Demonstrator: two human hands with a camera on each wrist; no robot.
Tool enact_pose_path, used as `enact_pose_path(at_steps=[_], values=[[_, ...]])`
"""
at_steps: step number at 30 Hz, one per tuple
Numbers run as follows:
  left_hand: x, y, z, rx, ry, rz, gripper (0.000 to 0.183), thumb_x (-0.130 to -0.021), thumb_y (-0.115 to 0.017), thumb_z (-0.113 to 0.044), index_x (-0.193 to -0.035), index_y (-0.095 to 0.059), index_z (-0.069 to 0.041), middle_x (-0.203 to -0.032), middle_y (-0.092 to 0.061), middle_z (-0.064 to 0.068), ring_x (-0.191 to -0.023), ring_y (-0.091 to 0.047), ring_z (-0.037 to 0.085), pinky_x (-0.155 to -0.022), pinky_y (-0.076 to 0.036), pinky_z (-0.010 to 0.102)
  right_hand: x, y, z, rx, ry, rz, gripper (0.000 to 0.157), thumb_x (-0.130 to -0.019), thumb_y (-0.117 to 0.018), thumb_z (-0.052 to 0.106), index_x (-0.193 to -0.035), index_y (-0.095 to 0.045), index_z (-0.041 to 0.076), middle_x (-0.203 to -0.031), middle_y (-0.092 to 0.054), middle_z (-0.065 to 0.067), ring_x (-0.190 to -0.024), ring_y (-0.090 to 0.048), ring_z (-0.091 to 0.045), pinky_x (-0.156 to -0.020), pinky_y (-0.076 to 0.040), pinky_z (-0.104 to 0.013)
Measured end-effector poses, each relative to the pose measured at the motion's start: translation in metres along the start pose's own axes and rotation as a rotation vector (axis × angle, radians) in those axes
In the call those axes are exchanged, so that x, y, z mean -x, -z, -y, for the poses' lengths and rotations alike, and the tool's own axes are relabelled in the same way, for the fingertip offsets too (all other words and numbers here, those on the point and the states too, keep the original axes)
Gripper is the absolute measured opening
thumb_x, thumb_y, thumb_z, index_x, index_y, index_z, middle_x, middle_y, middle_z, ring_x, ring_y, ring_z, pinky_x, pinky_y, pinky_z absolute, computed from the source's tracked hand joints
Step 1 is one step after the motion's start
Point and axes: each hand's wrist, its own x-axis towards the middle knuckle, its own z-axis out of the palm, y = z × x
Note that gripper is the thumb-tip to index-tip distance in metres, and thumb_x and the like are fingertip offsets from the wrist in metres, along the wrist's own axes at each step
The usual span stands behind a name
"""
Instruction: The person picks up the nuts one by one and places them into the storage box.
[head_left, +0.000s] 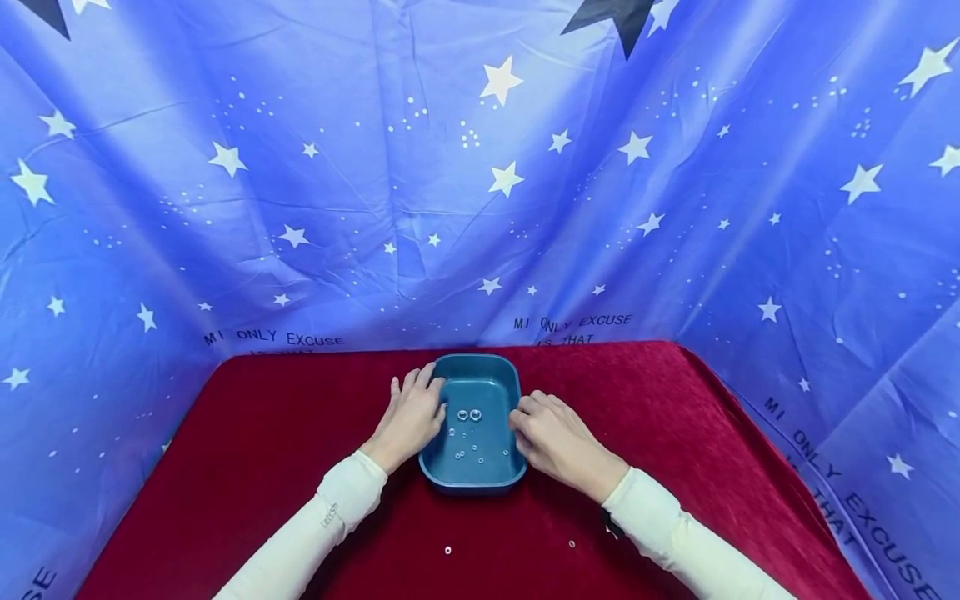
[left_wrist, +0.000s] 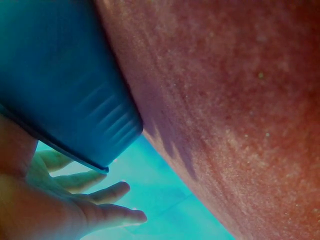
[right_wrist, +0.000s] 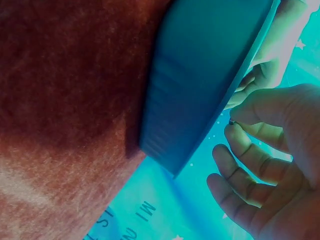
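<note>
A blue rectangular tray (head_left: pixel 472 482) stands on the red cloth between both hands. Several small shiny rings lie inside it, including two larger rings (head_left: pixel 462 415). My left hand (head_left: pixel 411 417) is at the tray's left rim, with its outer fingers (left_wrist: pixel 112 215) spread and loosely straight; the tray hides some fingertips in the left wrist view. One small ring shows right by the left thumb in the head view. Over the right rim, my right hand (head_left: pixel 551 433) pinches a tiny dark piece (right_wrist: pixel 231 121) between thumb and index finger, the other fingers bent and apart.
On the red cloth (head_left: pixel 300 433), one small ring (head_left: pixel 447 550) lies in front of the tray and another small ring (head_left: pixel 572 544) further right. A blue curtain (head_left: pixel 420 167) with white stars surrounds the table's back and sides.
</note>
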Motion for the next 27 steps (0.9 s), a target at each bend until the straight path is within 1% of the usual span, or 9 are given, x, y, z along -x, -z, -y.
enact_pose_path(at_steps=[7, 15, 19, 27], values=[[0.001, 0.001, -0.001, -0.012, 0.003, 0.006, 0.041, -0.103, -0.076, -0.014, -0.139, -0.069, 0.003, -0.163, -0.05, 0.028, -0.145, -0.049, 0.051, -0.117, -0.034, 0.082, -0.007, -0.003, -0.001, 0.005, -0.001, 0.016, 0.023, -0.079, -0.085, 0.001, -0.084, -0.068, 0.014, -0.081, -0.058, 0.002, -0.075, -0.053, -0.019, -0.065, -0.045, -0.031], [0.002, 0.0, 0.0, -0.023, 0.005, 0.009, 0.041, -0.103, -0.076, -0.014, -0.139, -0.069, 0.003, -0.163, -0.05, 0.028, -0.145, -0.049, 0.051, -0.117, -0.035, 0.082, -0.014, -0.01, -0.004, 0.01, -0.005, 0.04, 0.022, -0.08, -0.085, 0.002, -0.084, -0.067, 0.013, -0.079, -0.057, 0.0, -0.075, -0.053, -0.02, -0.065, -0.046, -0.032], [0.003, 0.0, 0.0, -0.018, 0.004, 0.01, 0.04, -0.103, -0.076, -0.014, -0.138, -0.069, 0.003, -0.163, -0.05, 0.028, -0.145, -0.049, 0.05, -0.116, -0.035, 0.082, -0.019, -0.016, -0.009, -0.003, -0.011, 0.047, 0.02, -0.08, -0.084, 0.001, -0.084, -0.068, 0.013, -0.079, -0.058, 0.001, -0.075, -0.054, -0.021, -0.066, -0.047, -0.033], [0.001, 0.0, 0.001, -0.028, -0.006, 0.004, 0.039, -0.104, -0.075, -0.015, -0.139, -0.069, 0.002, -0.163, -0.05, 0.026, -0.145, -0.05, 0.049, -0.116, -0.036, 0.082, -0.031, -0.024, -0.021, -0.009, -0.041, 0.045, 0.019, -0.079, -0.086, 0.002, -0.086, -0.072, 0.013, -0.08, -0.062, -0.001, -0.076, -0.056, -0.023, -0.067, -0.049, -0.035]])
